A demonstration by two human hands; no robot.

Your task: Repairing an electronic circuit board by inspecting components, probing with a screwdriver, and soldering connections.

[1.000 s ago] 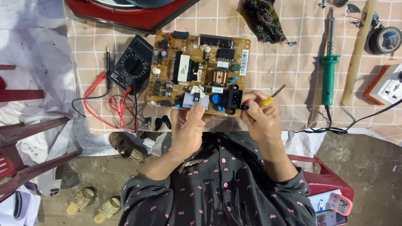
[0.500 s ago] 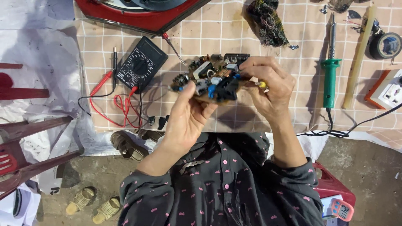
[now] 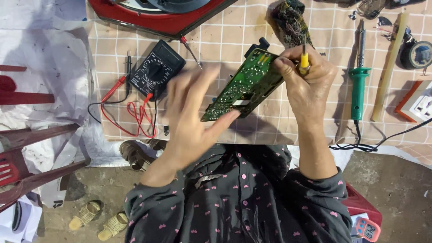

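Note:
A green circuit board [image 3: 245,85] is lifted off the table and tilted, its solder side facing me. My right hand [image 3: 306,83] grips its upper right edge and also holds a small yellow-handled screwdriver [image 3: 304,63]. My left hand [image 3: 191,117] is open with fingers spread; its fingertips touch the board's lower left corner. The component side of the board is hidden.
A black multimeter [image 3: 157,69] with red and black leads [image 3: 135,112] lies left on the checked tablecloth [image 3: 216,36]. A green-handled soldering iron [image 3: 358,81], a wooden stick [image 3: 389,67], a tape roll [image 3: 416,54] and a socket box [image 3: 420,101] lie right. A red appliance [image 3: 157,18] sits at the top.
The board lay flat with components up, was lifted with both hands, and is now flipped to its green solder side. My left hand has loosened to an open touch.

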